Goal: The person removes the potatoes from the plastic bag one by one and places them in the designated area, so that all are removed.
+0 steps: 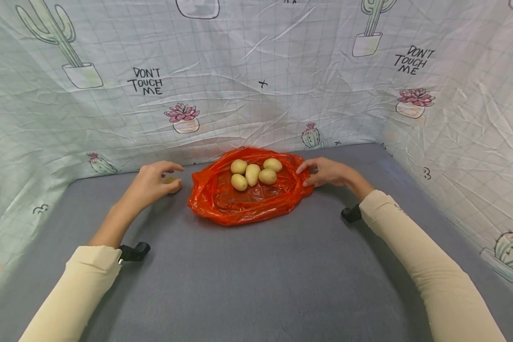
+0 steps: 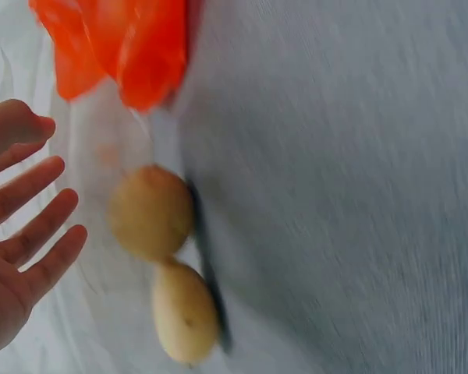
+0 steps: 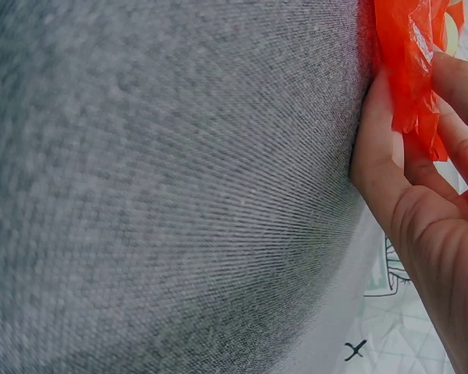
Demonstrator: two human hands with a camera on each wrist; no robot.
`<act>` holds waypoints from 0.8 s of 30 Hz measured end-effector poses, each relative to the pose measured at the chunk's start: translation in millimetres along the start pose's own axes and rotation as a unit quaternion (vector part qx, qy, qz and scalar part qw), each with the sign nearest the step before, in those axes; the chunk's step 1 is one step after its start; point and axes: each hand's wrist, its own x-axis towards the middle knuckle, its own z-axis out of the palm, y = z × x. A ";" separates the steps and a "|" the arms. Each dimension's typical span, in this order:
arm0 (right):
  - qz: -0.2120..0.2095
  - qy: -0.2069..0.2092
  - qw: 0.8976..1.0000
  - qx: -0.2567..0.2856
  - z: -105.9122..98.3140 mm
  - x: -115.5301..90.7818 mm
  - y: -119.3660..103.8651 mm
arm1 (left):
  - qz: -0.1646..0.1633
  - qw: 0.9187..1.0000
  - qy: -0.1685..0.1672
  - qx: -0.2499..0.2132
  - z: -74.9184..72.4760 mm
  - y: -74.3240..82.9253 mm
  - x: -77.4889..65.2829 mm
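A red plastic bag [image 1: 248, 216] lies spread open near the back of the table, its rim rolled outward. Inside it several pale yellow potatoes [image 1: 252, 174] rest close together. My right hand [image 1: 331, 172] holds the bag's right rim, the red film between thumb and fingers in the right wrist view. Left of the bag, my left hand [image 1: 154, 183] holds nothing, its fingers spread apart. Beside it in the left wrist view are two more potatoes [image 2: 150, 212], touching each other; in the head view they are mostly hidden behind the hand.
A grey cloth [image 1: 256, 280] covers the table. White printed fabric [image 1: 239, 71] hangs as walls behind and at both sides, close behind the bag. Black wrist mounts [image 1: 136, 251] stick out below both sleeves.
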 end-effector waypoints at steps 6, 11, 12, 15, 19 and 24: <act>0.000 0.002 1.000 -0.002 0.4 -0.5 -0.4 | -0.004 0.999 -0.015 -0.034 0.6 32.9 4.6; 0.001 0.004 1.000 -0.001 0.6 -0.8 0.2 | 0.031 0.999 -0.017 -0.039 2.6 54.9 10.4; 0.000 0.004 1.000 -0.001 0.6 -0.7 0.5 | 0.037 0.998 -0.017 -0.040 3.0 58.9 11.2; -0.004 0.002 1.000 0.001 0.9 -0.6 1.0 | 0.050 0.997 -0.020 -0.048 4.5 69.9 13.1; -0.007 0.000 1.000 0.006 1.0 -0.7 1.0 | 0.060 0.997 -0.020 -0.052 7.2 81.7 15.3; -0.008 0.002 1.000 0.011 1.4 -1.2 1.0 | 0.087 0.995 -0.015 -0.047 11.2 92.8 20.8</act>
